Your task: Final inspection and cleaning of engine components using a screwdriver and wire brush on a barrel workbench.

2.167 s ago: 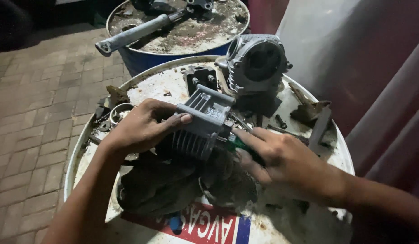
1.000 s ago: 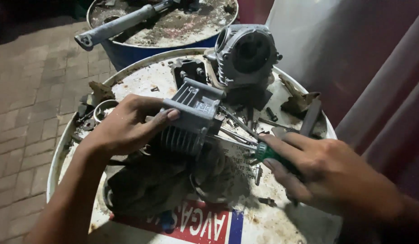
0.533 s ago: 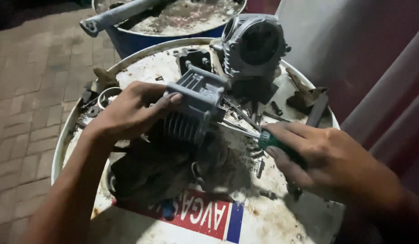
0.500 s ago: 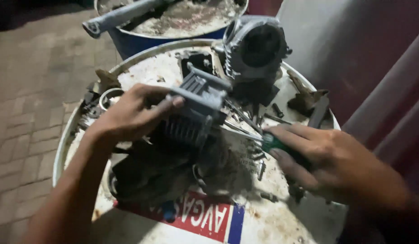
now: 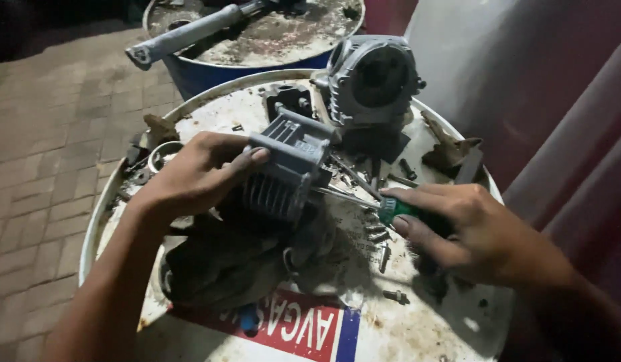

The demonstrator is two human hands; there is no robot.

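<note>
Left hand (image 5: 196,175) fingers grip the grey finned metal cylinder (image 5: 284,171); right hand (image 5: 474,231) fingers clasp the green-handled screwdriver (image 5: 397,209), best kept square to the cylinder.

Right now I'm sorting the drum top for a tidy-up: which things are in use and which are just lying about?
In use:
- left hand steadying the finned grey engine part
- right hand holding the green-handled screwdriver, its shaft at that part

Lying about:
- round grey housing
- loose bolts
- dark rag
- grey tube on the far drum
</note>
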